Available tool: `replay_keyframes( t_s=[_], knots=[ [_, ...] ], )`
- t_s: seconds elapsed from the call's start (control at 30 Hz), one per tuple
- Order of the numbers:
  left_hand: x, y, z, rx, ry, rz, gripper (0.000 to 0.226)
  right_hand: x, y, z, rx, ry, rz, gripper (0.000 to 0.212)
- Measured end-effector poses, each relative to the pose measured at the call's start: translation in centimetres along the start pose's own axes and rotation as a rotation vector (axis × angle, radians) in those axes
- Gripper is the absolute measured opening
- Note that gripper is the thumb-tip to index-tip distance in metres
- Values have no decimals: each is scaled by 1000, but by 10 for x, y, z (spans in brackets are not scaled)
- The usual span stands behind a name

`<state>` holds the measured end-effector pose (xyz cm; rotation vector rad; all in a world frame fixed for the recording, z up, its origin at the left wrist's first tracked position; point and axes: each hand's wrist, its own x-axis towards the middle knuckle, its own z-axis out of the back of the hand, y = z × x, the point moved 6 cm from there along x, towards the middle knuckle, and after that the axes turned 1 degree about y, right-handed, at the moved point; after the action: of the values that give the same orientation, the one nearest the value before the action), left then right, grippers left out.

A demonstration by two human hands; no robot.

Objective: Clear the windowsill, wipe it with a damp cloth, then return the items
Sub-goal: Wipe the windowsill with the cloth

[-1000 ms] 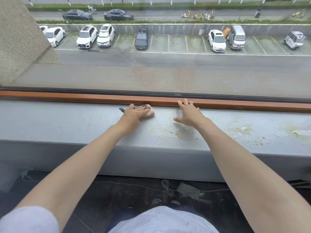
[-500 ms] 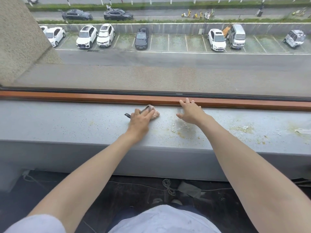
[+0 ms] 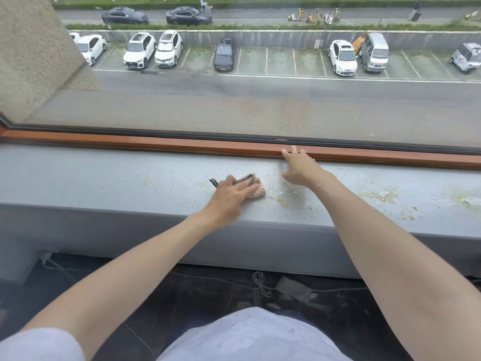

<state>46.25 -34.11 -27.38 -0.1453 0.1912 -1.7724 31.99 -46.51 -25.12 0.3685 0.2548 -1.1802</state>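
Pink cloth (image 3: 256, 192) has slid nearer under the flat left hand (image 3: 229, 196); right hand (image 3: 299, 169) rests splayed on windowsill (image 3: 104, 178).

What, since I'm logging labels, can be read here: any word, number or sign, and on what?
No text here can be read.
Plates on the parked cars: too small and blurred to read.
Cloth and windowsill: no lettering visible.

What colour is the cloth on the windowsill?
The cloth is pinkish with a dark patterned edge strip, seen in the head view.
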Motion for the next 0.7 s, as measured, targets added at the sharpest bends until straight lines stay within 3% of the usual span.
replay_keyframes(
  t_s=[0.1,0.23,0.3,0.4,0.5,0.57,0.63,0.7],
  knots=[
    [-13,12,2,-62,33,-196,78,-1,-5,0,11,5,8,74],
    [-3,44,9,-126,-112,139,65,-3,-4,2,17,5,7,73],
    [-10,20,5,-139,-163,188,61,-4,-3,2,18,8,8,73],
    [-36,-27,-11,-157,-109,-46,72,-7,-4,1,25,9,11,75],
    [-43,-14,-8,-129,-74,-193,80,-9,-4,-1,24,17,14,75],
    [-38,14,-3,-127,-119,-83,79,-11,-1,-1,29,12,9,75],
    [-39,35,3,-149,-185,141,75,-12,6,-2,28,-9,2,76],
    [-42,20,4,-174,-232,247,75,-12,8,-1,28,-14,4,77]
  ],
)
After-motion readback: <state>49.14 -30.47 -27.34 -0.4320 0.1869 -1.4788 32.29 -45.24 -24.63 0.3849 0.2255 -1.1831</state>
